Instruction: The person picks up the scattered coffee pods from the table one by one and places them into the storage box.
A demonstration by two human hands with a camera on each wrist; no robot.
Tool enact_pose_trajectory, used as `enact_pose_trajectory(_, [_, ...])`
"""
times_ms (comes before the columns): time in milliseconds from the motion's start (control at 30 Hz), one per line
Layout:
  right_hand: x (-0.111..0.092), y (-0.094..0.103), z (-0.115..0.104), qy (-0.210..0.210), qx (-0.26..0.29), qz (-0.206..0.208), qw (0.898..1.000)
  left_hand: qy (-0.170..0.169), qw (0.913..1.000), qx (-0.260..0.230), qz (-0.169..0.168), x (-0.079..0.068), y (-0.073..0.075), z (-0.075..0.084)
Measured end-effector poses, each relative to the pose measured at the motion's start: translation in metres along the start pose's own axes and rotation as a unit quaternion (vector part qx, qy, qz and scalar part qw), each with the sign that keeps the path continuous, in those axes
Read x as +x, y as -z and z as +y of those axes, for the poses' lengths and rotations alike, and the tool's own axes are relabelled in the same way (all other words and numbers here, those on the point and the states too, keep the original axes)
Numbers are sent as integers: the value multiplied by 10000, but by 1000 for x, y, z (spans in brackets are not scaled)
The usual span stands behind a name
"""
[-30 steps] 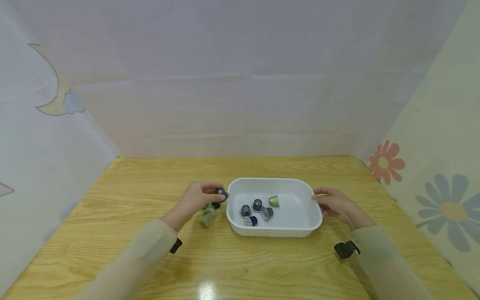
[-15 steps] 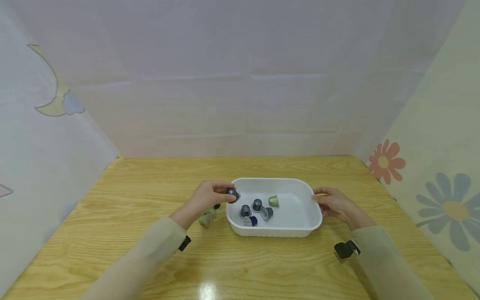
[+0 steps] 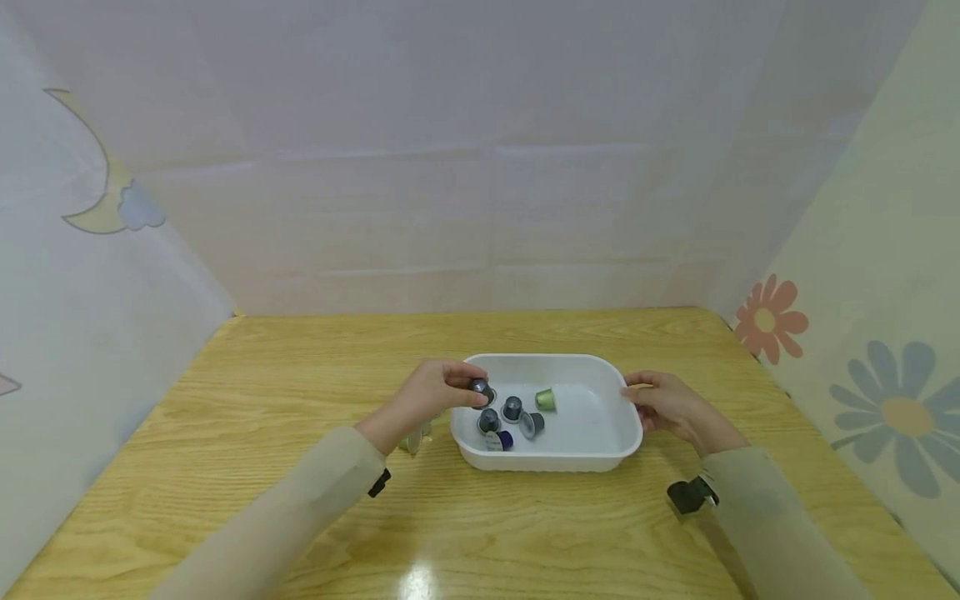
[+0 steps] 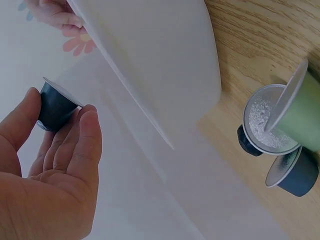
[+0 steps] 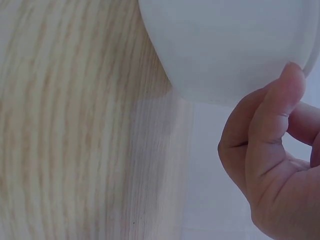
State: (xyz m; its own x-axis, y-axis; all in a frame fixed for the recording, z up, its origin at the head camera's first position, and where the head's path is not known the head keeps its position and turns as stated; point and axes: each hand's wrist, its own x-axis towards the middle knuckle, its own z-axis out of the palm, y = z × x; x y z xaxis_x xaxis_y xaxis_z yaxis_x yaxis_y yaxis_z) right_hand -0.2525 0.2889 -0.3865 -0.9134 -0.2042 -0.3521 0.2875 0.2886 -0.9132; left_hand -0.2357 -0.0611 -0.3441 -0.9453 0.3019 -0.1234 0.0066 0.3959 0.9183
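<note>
My left hand [image 3: 423,396] pinches a dark grey coffee capsule [image 4: 56,109] between thumb and fingers, over the left end of a white plastic tub [image 3: 551,462]. In the tub lie several capsules: dark grey ones such as an upright one [image 3: 512,407], a green one [image 3: 545,400] and a purple one [image 3: 504,440] on its side. At the tub's right end my right hand [image 3: 675,412] grips the rim, thumb at the edge and fingers outside the wall. The right wrist view shows those fingers bent against the white wall.
Left of the tub, partly behind my left forearm, capsules lie bunched on the wooden table [image 3: 300,358]. The left wrist view shows a green capsule [image 4: 302,117] leaning on a foil-lidded one, with a dark capsule [image 4: 300,175] beside them. Pale fabric walls [image 3: 480,208] enclose the table.
My left hand has moved right with the grey capsule, from outside the tub's left rim to over its inside. My right hand has stayed at the right rim.
</note>
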Motion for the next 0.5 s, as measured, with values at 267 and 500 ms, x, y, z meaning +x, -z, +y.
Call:
enact_pose_trajectory(267, [0, 1, 1, 12, -20, 2, 10000, -107, 9997, 187, -101, 1, -12, 2])
enact_pose_trajectory(500, [1, 2, 2, 6, -57, 30, 10000, -236, 9991, 295, -217, 1, -22, 0])
